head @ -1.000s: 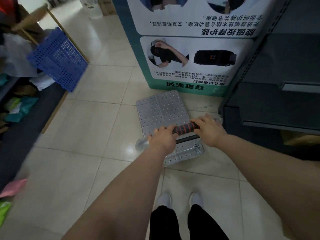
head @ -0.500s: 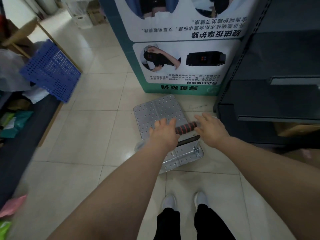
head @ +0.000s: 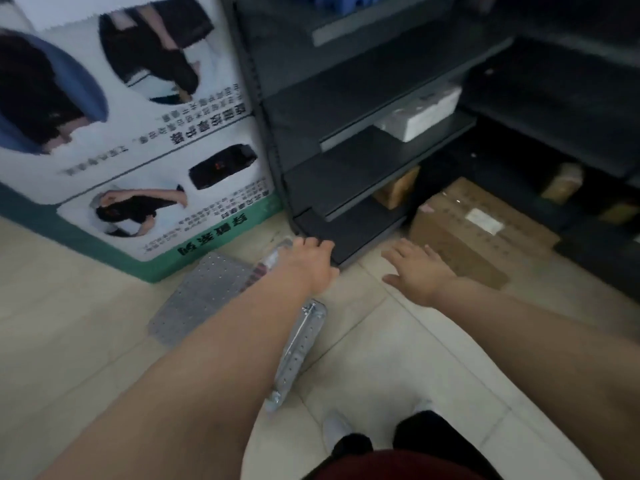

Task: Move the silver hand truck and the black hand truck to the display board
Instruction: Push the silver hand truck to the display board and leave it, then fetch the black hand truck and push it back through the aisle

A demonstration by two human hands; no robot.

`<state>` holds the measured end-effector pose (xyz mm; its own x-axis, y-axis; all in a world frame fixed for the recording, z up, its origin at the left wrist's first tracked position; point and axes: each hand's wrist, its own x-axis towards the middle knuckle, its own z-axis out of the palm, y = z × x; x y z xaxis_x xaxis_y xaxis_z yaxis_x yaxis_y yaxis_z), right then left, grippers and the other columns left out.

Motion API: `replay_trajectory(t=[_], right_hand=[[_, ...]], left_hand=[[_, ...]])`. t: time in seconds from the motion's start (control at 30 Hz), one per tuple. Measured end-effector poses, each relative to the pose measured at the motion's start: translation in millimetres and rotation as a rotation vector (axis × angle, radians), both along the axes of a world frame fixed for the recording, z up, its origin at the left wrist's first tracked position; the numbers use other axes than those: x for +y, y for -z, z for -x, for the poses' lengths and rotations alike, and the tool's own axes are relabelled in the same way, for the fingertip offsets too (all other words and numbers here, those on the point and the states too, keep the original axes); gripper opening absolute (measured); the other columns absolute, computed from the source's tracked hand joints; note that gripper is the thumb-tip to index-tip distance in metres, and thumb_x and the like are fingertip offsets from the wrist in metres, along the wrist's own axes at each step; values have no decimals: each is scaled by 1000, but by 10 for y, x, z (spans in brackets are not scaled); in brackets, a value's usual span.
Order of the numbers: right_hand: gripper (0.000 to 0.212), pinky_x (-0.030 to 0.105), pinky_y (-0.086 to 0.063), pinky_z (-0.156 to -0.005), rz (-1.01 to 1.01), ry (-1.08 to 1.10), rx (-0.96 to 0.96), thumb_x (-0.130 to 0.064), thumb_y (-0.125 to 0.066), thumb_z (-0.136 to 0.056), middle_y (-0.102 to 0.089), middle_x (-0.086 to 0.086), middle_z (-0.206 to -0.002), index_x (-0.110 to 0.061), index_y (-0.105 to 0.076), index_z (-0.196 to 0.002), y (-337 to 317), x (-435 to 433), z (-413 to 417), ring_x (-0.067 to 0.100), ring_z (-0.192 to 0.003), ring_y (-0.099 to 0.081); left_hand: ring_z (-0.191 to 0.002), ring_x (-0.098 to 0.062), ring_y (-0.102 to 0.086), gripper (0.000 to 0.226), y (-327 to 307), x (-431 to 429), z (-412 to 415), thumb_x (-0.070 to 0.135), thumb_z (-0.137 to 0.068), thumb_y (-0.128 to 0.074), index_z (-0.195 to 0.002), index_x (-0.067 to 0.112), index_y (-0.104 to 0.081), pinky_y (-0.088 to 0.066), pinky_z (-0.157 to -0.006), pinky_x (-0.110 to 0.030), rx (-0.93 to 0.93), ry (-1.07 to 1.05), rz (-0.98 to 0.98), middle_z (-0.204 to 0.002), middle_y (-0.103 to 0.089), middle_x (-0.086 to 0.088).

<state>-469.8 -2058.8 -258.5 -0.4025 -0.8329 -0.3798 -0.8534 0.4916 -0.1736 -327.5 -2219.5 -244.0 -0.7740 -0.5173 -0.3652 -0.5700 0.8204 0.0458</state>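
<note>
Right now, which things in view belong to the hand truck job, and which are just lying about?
Job: silver hand truck, display board, left hand, right hand.

Lying about: dark shelves, cardboard box, white box on a shelf.

A: What colour is the hand truck (head: 204,292)?

B: Silver-grey, its platform dotted with a regular grid of small holes. The handle grip (head: 258,271) looks black with reddish bands, though it's blurred.

A: And the display board (head: 145,157) on the far left?

B: White panels with dark photos and black lettering, edged in teal, with a green band along the bottom.

A: The right side?

B: Dark grey shelving (head: 346,181), a white box (head: 422,114) on it, a brown cardboard carton (head: 464,233) with a white label. Floor tiles (head: 86,334) are pale cream.
</note>
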Motion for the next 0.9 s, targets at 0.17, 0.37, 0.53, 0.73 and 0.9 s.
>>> replay_trajectory(t=[0.17, 0.37, 0.53, 0.73, 0.9], right_hand=[[58, 45, -6, -116, -7, 258, 46, -46, -33, -96, -10, 2, -158, -24, -18, -147, -47, 1062, 173, 19, -145, 0], [58, 44, -11, -117, -15, 580, 66, -46, -33, -96, -16, 4, -157, -20, -21, -146, -84, 2459, 159, 22, -145, -5], [57, 43, -12, -116, -14, 808, 60, -46, -36, -95, -18, 4, -156, -21, -23, -145, -56, 3772, -78, 22, -145, -8], [58, 42, -19, -113, -39, 1053, 74, -48, -38, -93, -28, 5, -151, -21, -28, -144, -67, 5355, -419, 23, -141, -19], [58, 42, -20, -113, -33, 1253, 60, -48, -37, -94, -28, 5, -152, -20, -28, -144, -74, 6415, -748, 23, -142, -18]], left_hand=[[-130, -31, -25, 54, -66, 667, 595, 42, -91, -45, -140, 24, -31, -19, -108, -57, -28, 319, 25, -143, -33, -8], [-129, -29, -27, 53, -181, 1850, 1211, 42, -90, -47, -139, 25, -32, -23, -104, -51, -21, 592, 18, -142, -35, -7], [-129, -29, -28, 53, -114, 3069, 1496, 40, -91, -44, -140, 27, -30, -25, -105, -50, -45, 757, 10, -143, -35, -6], [-131, -28, -27, 56, -57, 4718, 1568, 44, -90, -45, -140, 25, -31, -28, -102, -47, -80, 945, -11, -145, -35, -4], [-132, -29, -26, 57, -102, 5967, 1601, 45, -91, -46, -142, 25, -30, -27, -105, -48, -100, 1164, -14, -146, -34, -6]])
